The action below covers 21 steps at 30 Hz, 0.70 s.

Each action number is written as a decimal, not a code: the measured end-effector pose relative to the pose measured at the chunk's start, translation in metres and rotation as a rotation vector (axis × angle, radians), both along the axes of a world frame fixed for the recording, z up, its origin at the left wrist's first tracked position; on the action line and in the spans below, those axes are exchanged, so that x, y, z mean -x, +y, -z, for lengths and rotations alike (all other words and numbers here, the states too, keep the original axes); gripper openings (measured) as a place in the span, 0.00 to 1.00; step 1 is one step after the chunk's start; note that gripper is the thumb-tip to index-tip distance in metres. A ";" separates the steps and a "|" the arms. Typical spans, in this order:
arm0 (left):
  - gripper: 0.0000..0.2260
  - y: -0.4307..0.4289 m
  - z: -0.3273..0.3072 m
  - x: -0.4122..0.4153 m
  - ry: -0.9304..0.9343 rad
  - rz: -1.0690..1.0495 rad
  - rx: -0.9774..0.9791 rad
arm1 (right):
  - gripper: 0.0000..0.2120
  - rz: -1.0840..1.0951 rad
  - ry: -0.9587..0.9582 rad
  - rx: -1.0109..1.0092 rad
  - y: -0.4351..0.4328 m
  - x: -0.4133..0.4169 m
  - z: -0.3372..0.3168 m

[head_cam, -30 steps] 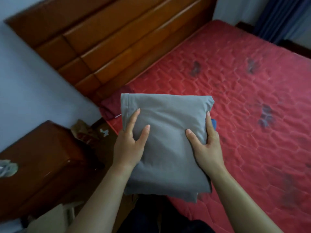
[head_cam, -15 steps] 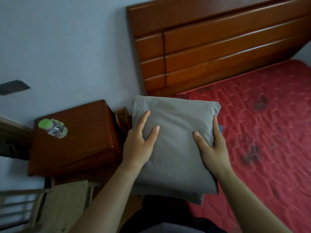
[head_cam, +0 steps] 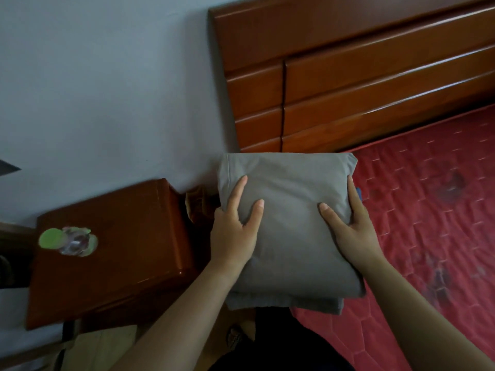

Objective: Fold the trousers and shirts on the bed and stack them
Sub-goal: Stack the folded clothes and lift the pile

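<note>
**Both hands gripping a folded stack at the corner of the bed**

At the far left, a clear bottle (head_cam: 68, 241) with a green cap is sitting on a brown nightstand (head_cam: 120, 263) against the pale wall. Just right of the nightstand, the left hand (head_cam: 233, 234) is gripping the left edge of the stack of folded clothes (head_cam: 289, 236). Its thumb and forefinger are lying spread on the grey top layer, and its other fingers are curling round the side out of sight.

The stack is sitting mid-view at the near corner of the bed, in front of the wooden headboard (head_cam: 348, 76). I cannot tell whether it is resting on the mattress or being held just above it. A second grey layer is showing under its near edge, and a sliver of blue cloth (head_cam: 359, 193) is peeking out at its right side.

The right hand (head_cam: 351, 231) is clasping the right edge, thumb on top, forefinger along the side, the remaining fingers hidden. The red quilted mattress (head_cam: 428, 210), marked with dark blotches, is stretching away to the right.
</note>
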<state>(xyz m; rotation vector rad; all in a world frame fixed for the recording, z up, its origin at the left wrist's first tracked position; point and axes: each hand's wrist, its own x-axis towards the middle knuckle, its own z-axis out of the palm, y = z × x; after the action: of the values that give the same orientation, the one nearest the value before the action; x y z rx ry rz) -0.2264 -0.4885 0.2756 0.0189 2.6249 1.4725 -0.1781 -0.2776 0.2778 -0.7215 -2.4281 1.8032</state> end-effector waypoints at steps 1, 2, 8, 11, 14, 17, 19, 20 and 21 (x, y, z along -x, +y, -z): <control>0.24 0.011 0.009 0.012 -0.007 -0.003 -0.018 | 0.35 -0.016 -0.007 -0.001 0.012 0.016 0.007; 0.24 0.022 0.019 0.024 -0.010 -0.011 -0.032 | 0.35 -0.033 -0.013 -0.001 0.026 0.032 0.015; 0.26 0.087 0.094 0.089 -0.016 -0.105 -0.009 | 0.35 -0.148 -0.059 -0.081 0.094 0.131 0.081; 0.25 0.105 0.139 0.115 -0.064 -0.154 -0.009 | 0.36 -0.187 -0.101 -0.096 0.113 0.164 0.128; 0.25 0.115 0.181 0.130 -0.054 -0.191 -0.015 | 0.36 -0.223 -0.107 -0.103 0.122 0.185 0.171; 0.25 0.122 0.221 0.138 -0.050 -0.243 -0.027 | 0.37 -0.259 -0.084 -0.128 0.127 0.201 0.209; 0.25 0.126 0.247 0.141 -0.048 -0.264 -0.038 | 0.37 -0.276 -0.068 -0.146 0.131 0.209 0.233; 0.26 0.128 0.259 0.145 -0.038 -0.264 -0.037 | 0.37 -0.275 -0.057 -0.154 0.134 0.214 0.245; 0.26 0.130 0.271 0.149 -0.025 -0.254 -0.035 | 0.38 -0.268 -0.047 -0.166 0.136 0.218 0.257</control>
<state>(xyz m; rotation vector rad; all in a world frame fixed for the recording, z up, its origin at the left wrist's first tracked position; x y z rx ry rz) -0.3756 -0.3589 0.0051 -0.3397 2.6602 1.5811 -0.3962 -0.1411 0.0209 -0.4486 -2.7789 1.6492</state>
